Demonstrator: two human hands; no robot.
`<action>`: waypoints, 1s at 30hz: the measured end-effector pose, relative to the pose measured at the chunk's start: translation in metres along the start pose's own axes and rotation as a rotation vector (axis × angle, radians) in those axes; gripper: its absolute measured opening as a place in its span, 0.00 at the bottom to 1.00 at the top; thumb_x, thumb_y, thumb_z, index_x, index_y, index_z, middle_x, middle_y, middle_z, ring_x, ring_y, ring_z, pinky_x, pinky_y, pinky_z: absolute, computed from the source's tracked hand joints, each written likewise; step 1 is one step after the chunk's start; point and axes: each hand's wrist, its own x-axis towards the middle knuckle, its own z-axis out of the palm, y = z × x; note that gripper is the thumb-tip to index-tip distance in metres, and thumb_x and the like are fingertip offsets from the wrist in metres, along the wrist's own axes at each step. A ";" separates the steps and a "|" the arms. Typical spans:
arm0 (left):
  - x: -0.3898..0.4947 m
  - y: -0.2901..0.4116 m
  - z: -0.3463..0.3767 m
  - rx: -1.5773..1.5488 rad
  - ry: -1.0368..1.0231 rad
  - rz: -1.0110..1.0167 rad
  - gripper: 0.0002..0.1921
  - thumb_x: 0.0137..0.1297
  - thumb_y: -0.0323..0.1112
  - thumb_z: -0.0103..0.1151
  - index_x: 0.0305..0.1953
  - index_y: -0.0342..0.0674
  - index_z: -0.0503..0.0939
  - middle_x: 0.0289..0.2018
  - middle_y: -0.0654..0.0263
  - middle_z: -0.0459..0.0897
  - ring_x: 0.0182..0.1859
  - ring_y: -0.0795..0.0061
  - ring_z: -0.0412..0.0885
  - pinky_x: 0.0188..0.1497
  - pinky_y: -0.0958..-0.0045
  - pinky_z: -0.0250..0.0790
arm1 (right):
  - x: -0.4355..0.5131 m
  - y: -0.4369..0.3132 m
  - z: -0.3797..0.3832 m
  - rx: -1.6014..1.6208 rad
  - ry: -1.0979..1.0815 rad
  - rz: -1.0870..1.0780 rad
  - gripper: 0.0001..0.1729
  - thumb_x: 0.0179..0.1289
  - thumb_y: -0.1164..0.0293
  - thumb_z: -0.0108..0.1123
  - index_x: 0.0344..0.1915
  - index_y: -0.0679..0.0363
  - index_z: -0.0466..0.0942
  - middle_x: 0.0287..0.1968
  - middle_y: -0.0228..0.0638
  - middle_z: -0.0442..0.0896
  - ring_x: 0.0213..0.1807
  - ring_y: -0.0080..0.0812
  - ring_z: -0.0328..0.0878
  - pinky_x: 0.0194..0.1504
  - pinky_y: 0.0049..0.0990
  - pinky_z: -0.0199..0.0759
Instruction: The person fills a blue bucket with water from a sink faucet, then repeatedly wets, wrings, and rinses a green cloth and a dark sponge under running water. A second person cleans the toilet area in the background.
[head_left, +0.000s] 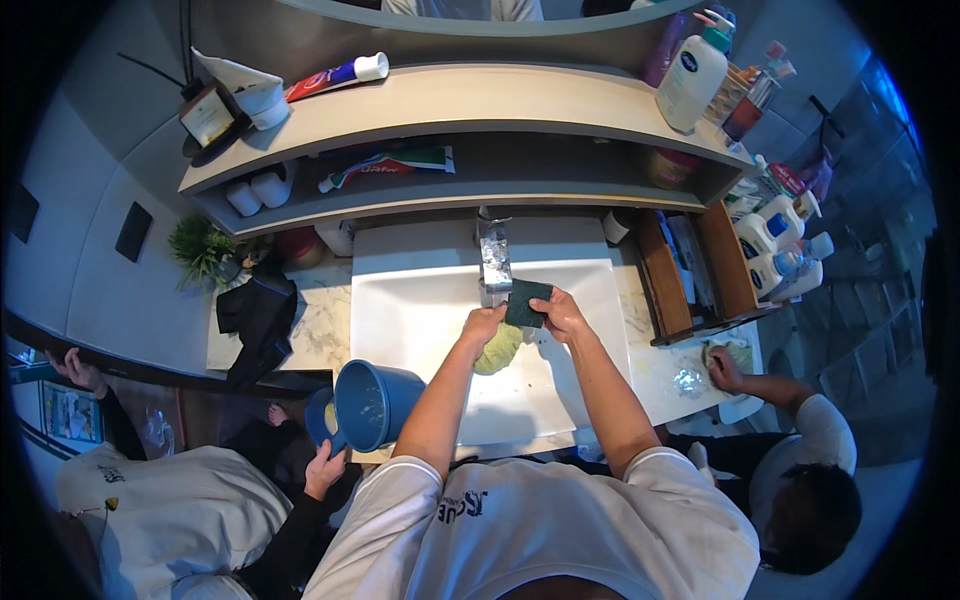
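A dark green scouring pad (528, 304) is held over the white sink basin (405, 315), just below the chrome faucet (495, 259). My right hand (564, 313) grips its right side, thumb lying on top. At the pad's left edge, my left hand (484, 327) pinches it near the faucet's mouth; those fingertips are partly hidden. Beneath my hands a yellow-green cloth (499, 351) lies bunched in the basin. Dark specks show on the white surface beside the cloth.
A blue bucket (379, 405) stands by my left forearm; a co-worker's hand (324, 469) holds a blue dipper (319, 415) there. Another person's hand (726, 369) presses a cloth on the right counter. Dark fabric (259, 319) lies left; a wooden organizer (724, 262) stands right. A shelf (487, 94) spans behind.
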 end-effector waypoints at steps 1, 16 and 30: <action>-0.001 0.004 0.001 0.004 -0.019 -0.016 0.13 0.60 0.37 0.49 0.32 0.32 0.76 0.28 0.61 0.79 0.31 0.74 0.77 0.34 0.74 0.69 | -0.001 0.000 -0.004 0.030 0.027 0.004 0.17 0.52 0.82 0.54 0.44 0.64 0.67 0.37 0.35 0.77 0.37 0.28 0.76 0.42 0.26 0.72; -0.037 0.013 -0.036 -0.220 -0.012 -0.030 0.21 0.51 0.27 0.59 0.49 0.33 0.70 0.35 0.59 0.79 0.36 0.73 0.77 0.37 0.75 0.70 | -0.005 0.011 -0.002 -0.609 -0.383 -0.116 0.34 0.48 0.85 0.50 0.58 0.56 0.61 0.62 0.31 0.57 0.63 0.31 0.53 0.56 0.28 0.57; -0.088 -0.007 -0.048 -0.229 0.182 -0.043 0.20 0.51 0.25 0.58 0.47 0.31 0.68 0.30 0.57 0.79 0.30 0.73 0.77 0.30 0.74 0.70 | 0.056 0.043 0.066 -0.301 -0.289 0.194 0.16 0.64 0.59 0.42 0.24 0.56 0.64 0.14 0.23 0.57 0.13 0.18 0.54 0.15 0.20 0.50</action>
